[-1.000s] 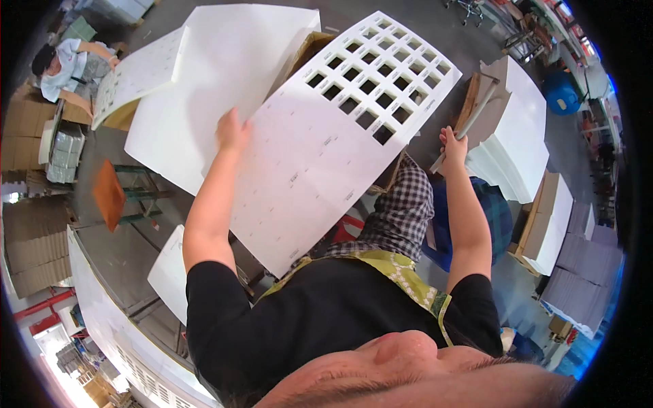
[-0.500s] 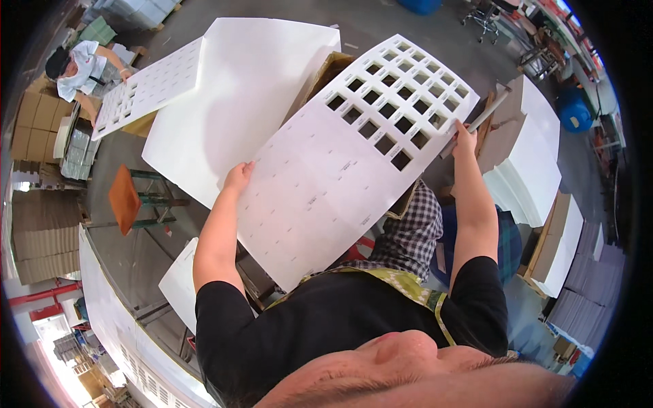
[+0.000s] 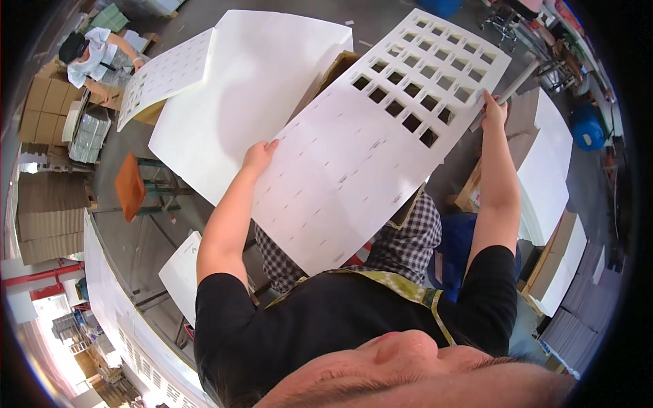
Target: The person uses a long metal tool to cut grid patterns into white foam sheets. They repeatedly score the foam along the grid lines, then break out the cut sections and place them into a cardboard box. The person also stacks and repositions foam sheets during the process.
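Note:
Between my hands I hold a large white cardboard sheet [image 3: 320,180], tilted over my lap. Its far end has several rows of square cut-out holes; the near part is solid with small printed marks. My left hand [image 3: 260,158] is closed on the sheet's left edge, thumb on top. At the right edge, beside the holes, my right hand [image 3: 494,111] grips it, with some fingers hidden underneath. Left of the sheet lies a wide plain white board [image 3: 279,81]. A brown cardboard edge [image 3: 335,68] shows between the two.
At the far left a co-worker [image 3: 92,58] handles another holed white sheet [image 3: 180,64]. Stacks of white board [image 3: 544,163] stand on my right. An orange-topped stool [image 3: 129,187] is on the left. Cardboard stacks [image 3: 51,211] line the left side, and a blue drum [image 3: 586,128] stands far right.
The sheet in my hands has moved away from me and to the right, with both arms reaching farther. The co-worker's sheet now bends downward at its near left end.

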A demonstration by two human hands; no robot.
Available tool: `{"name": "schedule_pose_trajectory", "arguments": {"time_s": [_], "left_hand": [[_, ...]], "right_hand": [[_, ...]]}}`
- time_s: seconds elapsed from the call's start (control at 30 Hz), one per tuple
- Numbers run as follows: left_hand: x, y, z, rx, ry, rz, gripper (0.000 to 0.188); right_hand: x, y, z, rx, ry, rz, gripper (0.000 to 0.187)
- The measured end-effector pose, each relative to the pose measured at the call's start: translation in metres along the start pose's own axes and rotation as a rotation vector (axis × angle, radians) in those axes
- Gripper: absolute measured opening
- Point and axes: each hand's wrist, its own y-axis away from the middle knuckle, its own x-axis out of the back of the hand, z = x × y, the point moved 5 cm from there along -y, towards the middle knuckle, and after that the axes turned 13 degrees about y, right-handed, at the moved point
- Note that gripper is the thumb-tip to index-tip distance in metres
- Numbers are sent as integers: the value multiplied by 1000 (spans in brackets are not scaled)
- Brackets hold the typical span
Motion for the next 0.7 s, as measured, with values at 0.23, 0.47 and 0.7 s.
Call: {"name": "schedule_pose_trajectory", "arguments": {"time_s": [0.23,0.47,0.7], "left_hand": [[-7,9,-10,-4,64,42,53],[-11,-4,-15,32,16,-84,56],[-3,-9,2,-101,-254,105,47]], "right_hand": [[8,-27,107,-162,121,33,24],[27,-7,108,-130,310,80,28],[68,176,2,66,171,-208,28]]}}
